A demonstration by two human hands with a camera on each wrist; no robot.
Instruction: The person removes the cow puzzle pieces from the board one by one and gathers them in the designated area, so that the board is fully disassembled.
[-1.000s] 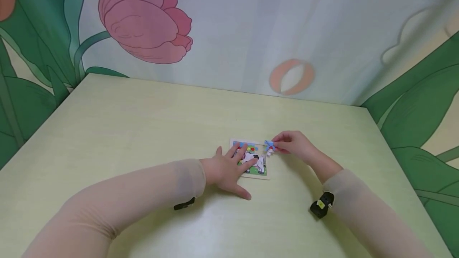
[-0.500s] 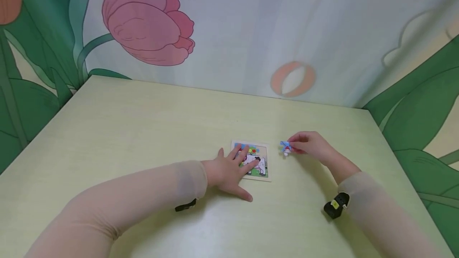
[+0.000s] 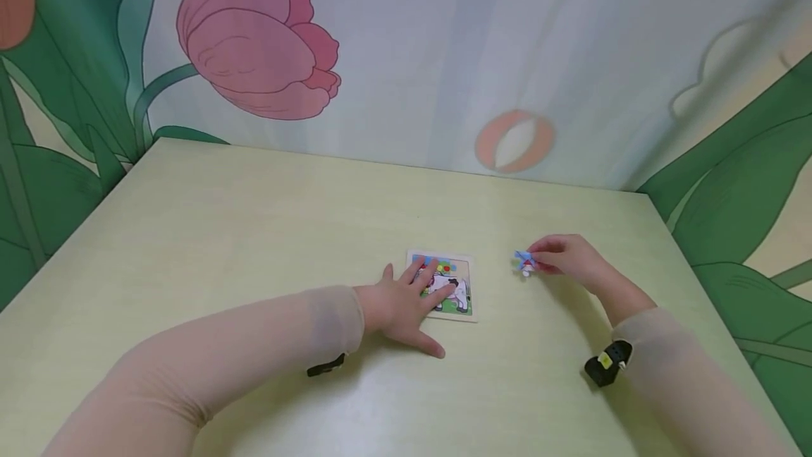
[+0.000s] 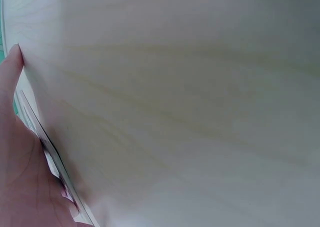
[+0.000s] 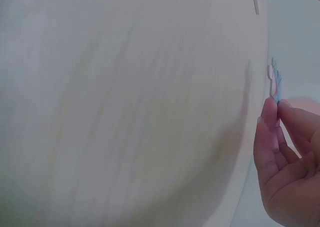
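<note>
A small square jigsaw puzzle (image 3: pixel 455 286) with a black-and-white cow picture and a pale frame lies flat on the table. My left hand (image 3: pixel 406 309) rests on its left part with the fingers spread and straight, hiding some of the picture. A bare patch shows in the puzzle's upper right corner. To the right of it, my right hand (image 3: pixel 567 259) pinches a puzzle piece (image 3: pixel 525 262) in blue, red and white between thumb and fingers. In the right wrist view the puzzle piece (image 5: pixel 275 82) is seen edge-on, held above the table.
The pale wooden table (image 3: pixel 254 217) reaches back to a printed curtain (image 3: pixel 412 55) with a large pink tulip. Printed green leaves (image 3: pixel 748 210) stand along the right side. A black wrist device (image 3: pixel 607 364) sits under the right sleeve.
My right hand has moved to the right, carrying the puzzle piece away from the puzzle's upper right corner. The left hand has stayed on the puzzle.
</note>
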